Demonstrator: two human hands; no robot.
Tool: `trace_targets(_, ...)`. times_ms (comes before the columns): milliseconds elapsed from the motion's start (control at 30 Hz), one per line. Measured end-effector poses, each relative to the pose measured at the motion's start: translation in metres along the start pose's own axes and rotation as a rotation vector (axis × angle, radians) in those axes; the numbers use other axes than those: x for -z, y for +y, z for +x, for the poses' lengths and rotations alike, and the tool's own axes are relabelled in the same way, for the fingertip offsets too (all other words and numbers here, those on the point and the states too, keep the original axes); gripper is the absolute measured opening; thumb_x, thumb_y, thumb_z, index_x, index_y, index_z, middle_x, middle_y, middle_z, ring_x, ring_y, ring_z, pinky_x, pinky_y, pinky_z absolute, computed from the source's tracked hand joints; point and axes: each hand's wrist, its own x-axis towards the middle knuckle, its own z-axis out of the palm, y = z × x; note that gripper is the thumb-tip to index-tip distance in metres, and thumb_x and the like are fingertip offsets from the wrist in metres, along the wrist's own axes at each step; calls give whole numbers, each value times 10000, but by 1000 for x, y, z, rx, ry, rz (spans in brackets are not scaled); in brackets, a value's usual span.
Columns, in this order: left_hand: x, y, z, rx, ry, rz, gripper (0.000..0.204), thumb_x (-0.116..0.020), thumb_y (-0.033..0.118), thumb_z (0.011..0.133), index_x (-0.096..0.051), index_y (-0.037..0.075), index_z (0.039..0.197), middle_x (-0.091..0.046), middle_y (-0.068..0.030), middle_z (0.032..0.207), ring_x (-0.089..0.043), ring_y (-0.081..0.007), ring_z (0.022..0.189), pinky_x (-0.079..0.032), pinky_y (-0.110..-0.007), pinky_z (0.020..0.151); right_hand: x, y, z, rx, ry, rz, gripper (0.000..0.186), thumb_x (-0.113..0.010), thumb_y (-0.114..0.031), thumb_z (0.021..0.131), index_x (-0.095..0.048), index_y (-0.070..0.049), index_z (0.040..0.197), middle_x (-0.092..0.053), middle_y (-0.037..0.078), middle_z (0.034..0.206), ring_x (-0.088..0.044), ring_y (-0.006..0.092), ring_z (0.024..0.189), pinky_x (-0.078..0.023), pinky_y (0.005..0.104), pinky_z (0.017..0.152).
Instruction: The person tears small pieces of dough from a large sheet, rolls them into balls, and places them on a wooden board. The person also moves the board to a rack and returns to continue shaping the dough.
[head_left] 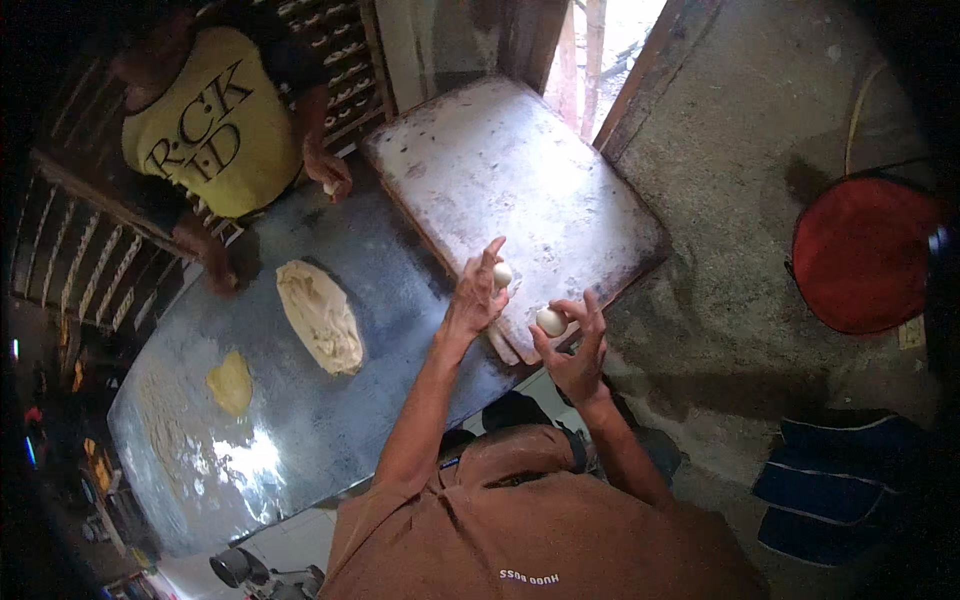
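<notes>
Pale dough balls sat one in each hand: the left hand [478, 292] pinched a small ball [503, 274] in its fingers, the right hand [575, 350] cupped another ball [550, 321], both above the near edge of a floured tray [520, 170] on the metal surface [300, 430]. A large dough slab [320, 315] lay to the left.

Dim room, daylight from the doorway [600, 40], glare on metal table [240, 460], dark bent fisheye corners

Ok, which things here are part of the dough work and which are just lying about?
In use: left hand with dough ball; right hand with second ball; floured tray; dough slab; steel table.
Lying about: red basin; blue cloth.
</notes>
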Motion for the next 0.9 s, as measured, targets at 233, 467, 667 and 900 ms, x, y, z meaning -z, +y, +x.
trace_targets(233, 16, 30, -80, 77, 256, 165, 896, -778, 73, 726, -327, 2, 1498, -475, -194, 1453, -437, -363, 1373, -360, -433, 1122, 37, 28, -49, -160, -203, -326, 1107, -930, -298, 679, -263, -9, 1514, -510, 167, 1409, -498, 342, 1253, -347, 458, 1061)
trace_targets(467, 8, 60, -239, 634, 318, 17, 437, -708, 53, 816, -582, 10, 1233, -594, -171, 1263, -540, -340, 1205, -427, -430, 1031, 30, 44, -28, -89, -408, -253, 952, -888, -194, 709, -366, -13, 1485, -534, 172, 1346, -476, 358, 1257, -359, 485, 1074)
trace_targets(667, 60, 17, -251, 754, 684, 339, 430, -732, 75, 852, -566, 8, 1243, -572, -182, 1255, -528, -356, 1213, -435, -449, 1035, -12, 8, -3, 63, -424, -87, 741, -821, -122, 763, -460, -43, 1405, -547, 188, 1303, -508, 367, 1225, -394, 487, 1045)
trace_targets(900, 174, -58, -217, 675, 418, 291, 879, -743, -29, 796, -315, 116, 1550, -412, -216, 1459, -473, -412, 1303, -408, -500, 1121, -106, -37, -66, -90, -783, 389, 657, -759, -46, 807, -455, -28, 1389, -538, 221, 1287, -511, 407, 1190, -417, 463, 1028)
